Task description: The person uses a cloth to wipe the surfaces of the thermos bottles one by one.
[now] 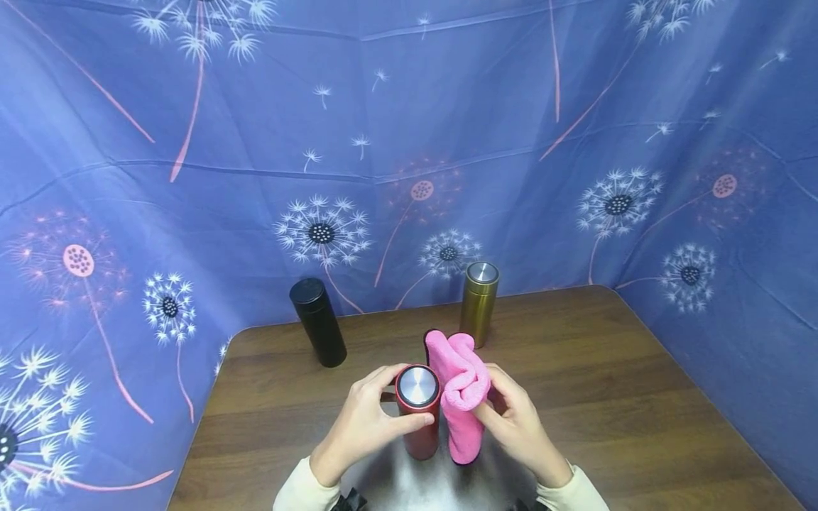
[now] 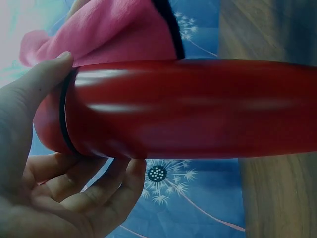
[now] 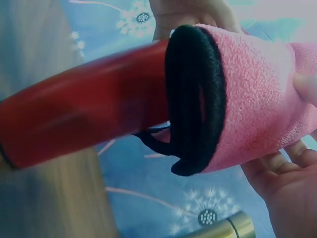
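Note:
My left hand (image 1: 367, 419) grips a red thermos bottle (image 1: 422, 434) near its top, thumb on the near side and fingers round the far side. The bottle is upright, with a silver disc on its lid. In the left wrist view the same red bottle (image 2: 198, 109) shows a dark ring below the lid. My right hand (image 1: 517, 419) holds a folded pink cloth (image 1: 464, 426) with dark edging, just right of the bottle. In the right wrist view the cloth (image 3: 257, 94) is bunched between thumb and fingers, its black edge close beside the bottle.
A black bottle (image 1: 319, 326) stands at the back left of the wooden table (image 1: 268, 411). Behind the cloth, toward the back edge, stands a gold bottle (image 1: 481, 305) with a silver-topped lid. A blue curtain with dandelion prints (image 1: 409, 106) hangs around the table.

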A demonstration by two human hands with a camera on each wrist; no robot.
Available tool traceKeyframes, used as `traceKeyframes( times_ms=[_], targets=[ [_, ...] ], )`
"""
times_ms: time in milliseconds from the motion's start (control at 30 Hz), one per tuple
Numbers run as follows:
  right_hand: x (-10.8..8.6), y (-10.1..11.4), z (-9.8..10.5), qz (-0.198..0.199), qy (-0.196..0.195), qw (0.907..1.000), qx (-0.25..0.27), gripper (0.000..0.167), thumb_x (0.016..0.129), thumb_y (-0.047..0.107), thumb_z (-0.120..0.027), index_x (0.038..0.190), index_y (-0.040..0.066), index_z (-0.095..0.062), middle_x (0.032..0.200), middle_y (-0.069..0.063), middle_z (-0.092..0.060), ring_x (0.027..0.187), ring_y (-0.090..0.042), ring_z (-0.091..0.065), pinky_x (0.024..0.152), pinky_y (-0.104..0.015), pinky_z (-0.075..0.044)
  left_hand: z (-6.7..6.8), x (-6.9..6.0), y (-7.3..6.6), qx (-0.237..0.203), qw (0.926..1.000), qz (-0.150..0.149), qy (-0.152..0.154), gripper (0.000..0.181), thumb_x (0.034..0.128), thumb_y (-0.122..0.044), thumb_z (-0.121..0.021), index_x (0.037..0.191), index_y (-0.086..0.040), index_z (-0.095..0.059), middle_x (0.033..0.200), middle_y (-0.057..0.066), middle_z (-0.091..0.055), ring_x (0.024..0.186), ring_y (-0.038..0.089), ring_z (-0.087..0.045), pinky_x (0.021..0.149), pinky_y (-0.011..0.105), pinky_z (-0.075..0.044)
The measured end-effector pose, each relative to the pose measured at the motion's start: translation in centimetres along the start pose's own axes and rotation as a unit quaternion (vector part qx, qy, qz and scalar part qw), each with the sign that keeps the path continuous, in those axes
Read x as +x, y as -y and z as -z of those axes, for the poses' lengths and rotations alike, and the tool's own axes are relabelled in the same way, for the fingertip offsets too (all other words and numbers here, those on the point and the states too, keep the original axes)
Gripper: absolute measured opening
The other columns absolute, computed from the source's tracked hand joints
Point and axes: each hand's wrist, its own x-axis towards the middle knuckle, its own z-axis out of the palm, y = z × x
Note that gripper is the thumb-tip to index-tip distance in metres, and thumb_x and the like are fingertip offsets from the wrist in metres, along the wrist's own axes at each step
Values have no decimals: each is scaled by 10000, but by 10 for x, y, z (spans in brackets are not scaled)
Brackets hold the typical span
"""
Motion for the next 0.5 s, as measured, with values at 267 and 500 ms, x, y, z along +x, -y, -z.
traceKeyframes(
  times_ms=[267, 500],
  targets=[
    [7, -6, -10, 0, 94, 9998, 170, 514, 791, -282, -619, 1247, -44, -603, 1204, -142, -598, 1151, -190, -576, 991, -257, -485, -1, 2, 0, 99, 9997, 111, 192, 646, 724, -444, -892, 1271, -206, -644, 1073, -134, -630, 962, 80, -649, 811, 243, -574],
    [-4, -21, -12, -111, 300, 9988, 374, 545, 768, -297, -607, 1255, -52, -596, 1234, -166, -585, 1173, -204, -572, 998, -279, -488, 4, 3, 1, 204, 9994, 135, 250, 677, 719, -441, -895, 1282, -161, -645, 1134, -91, -651, 1009, 93, -642, 810, 264, -580]
  ],
)
